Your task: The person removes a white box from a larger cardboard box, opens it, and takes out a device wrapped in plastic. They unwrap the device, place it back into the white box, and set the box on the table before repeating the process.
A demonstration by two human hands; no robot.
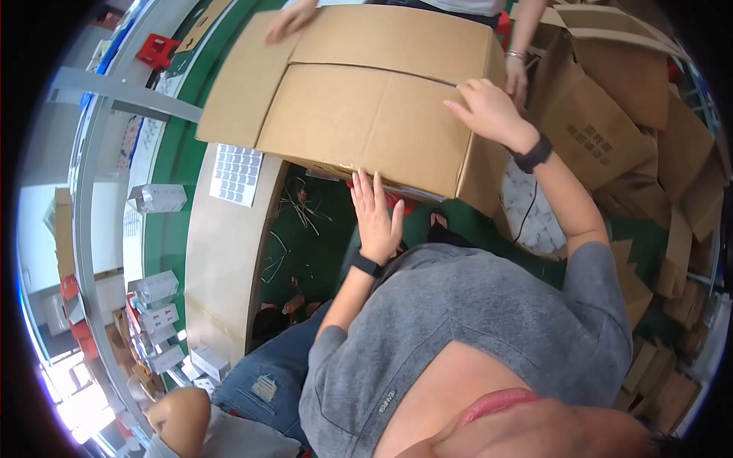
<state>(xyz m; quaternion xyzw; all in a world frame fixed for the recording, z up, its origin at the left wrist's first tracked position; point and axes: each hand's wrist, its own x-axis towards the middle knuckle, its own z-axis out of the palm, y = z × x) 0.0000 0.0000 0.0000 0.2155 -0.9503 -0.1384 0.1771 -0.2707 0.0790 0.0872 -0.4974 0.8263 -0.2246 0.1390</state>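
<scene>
A large brown cardboard box [336, 114] stands in front of me, its top flaps folded nearly together with one flap [244, 69] sticking out flat to the left. My left hand [374, 217] lies against the box's near side, fingers stretched upward and holding nothing. On the top near the right edge rests my right hand [489, 114], open with its fingers spread loosely. Across the box, another person's hand [292, 20] is over the left flap, slightly blurred, and that person's other hand [517, 76] hangs by the right side. The box's contents are hidden.
Flattened and opened cartons [603, 137] pile up at the right. On the left run a pale table edge [214, 282] with a label sheet [235, 174], small white boxes [160, 198] and a metal post [122, 90]. Someone in jeans [267, 382] sits at lower left.
</scene>
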